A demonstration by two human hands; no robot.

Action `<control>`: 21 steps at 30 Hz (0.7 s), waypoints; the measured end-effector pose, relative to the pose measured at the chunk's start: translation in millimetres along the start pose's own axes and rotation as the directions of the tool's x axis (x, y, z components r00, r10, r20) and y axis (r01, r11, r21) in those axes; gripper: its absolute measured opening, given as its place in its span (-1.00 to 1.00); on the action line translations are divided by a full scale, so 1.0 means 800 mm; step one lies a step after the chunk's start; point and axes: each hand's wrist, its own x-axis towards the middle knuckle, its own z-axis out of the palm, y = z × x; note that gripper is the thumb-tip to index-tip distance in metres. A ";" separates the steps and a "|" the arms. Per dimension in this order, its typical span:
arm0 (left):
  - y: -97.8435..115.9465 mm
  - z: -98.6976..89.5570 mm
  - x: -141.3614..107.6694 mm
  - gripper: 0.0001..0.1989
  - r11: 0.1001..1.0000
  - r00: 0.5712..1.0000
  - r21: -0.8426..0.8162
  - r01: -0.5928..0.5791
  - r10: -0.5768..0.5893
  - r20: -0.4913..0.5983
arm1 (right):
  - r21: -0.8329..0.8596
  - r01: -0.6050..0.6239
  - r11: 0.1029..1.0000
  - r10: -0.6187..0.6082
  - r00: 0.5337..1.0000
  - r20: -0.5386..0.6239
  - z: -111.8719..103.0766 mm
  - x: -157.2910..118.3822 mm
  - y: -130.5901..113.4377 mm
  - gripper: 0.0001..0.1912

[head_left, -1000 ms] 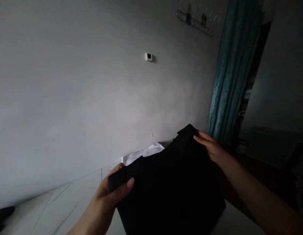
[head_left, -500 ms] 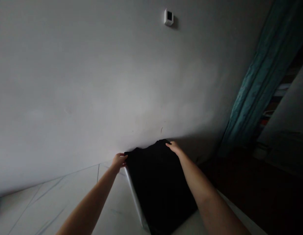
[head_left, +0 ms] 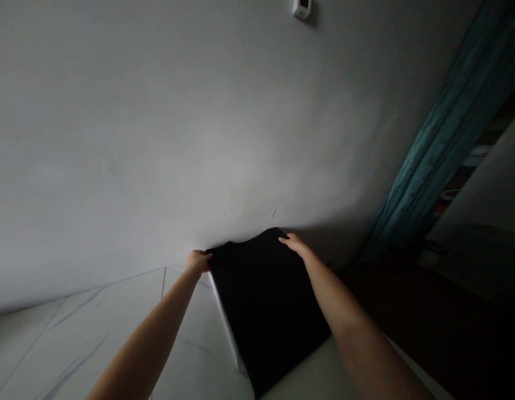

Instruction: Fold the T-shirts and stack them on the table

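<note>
A black cloth [head_left: 269,311] lies spread out over a pale surface [head_left: 94,339] in the lower middle of the frame, its far edge close to the grey wall [head_left: 178,122] and a pointed corner of it reaching down to the bottom of the frame. The left hand [head_left: 198,260] pinches its upper left corner, with the thumb on top and the other fingers mostly hidden underneath. The right hand [head_left: 293,243] grips the upper right corner, its digits closed on the edge; how its hidden fingers sit below the cloth cannot be told. Between the two hands the far edge dips in a shallow curve. A narrow white strip [head_left: 226,322] shows along the left side of the cloth, beneath it; the rest of it is covered. Grey veins and thin seams run across the pale surface at the lower left of the frame. A small reddish mark [head_left: 274,213] is on the wall just above the cloth, and a white device [head_left: 302,8] is cut off by the top edge. A teal curtain [head_left: 432,150] hangs aslant at the upper right, above a very dark lower right corner
</note>
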 end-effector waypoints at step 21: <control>0.000 0.017 -0.003 -0.68 0.977 0.999 0.214 0.024 -0.030 0.025 | -0.533 0.753 0.385 -0.766 0.583 0.271 0.045 -0.400 -0.054 -0.69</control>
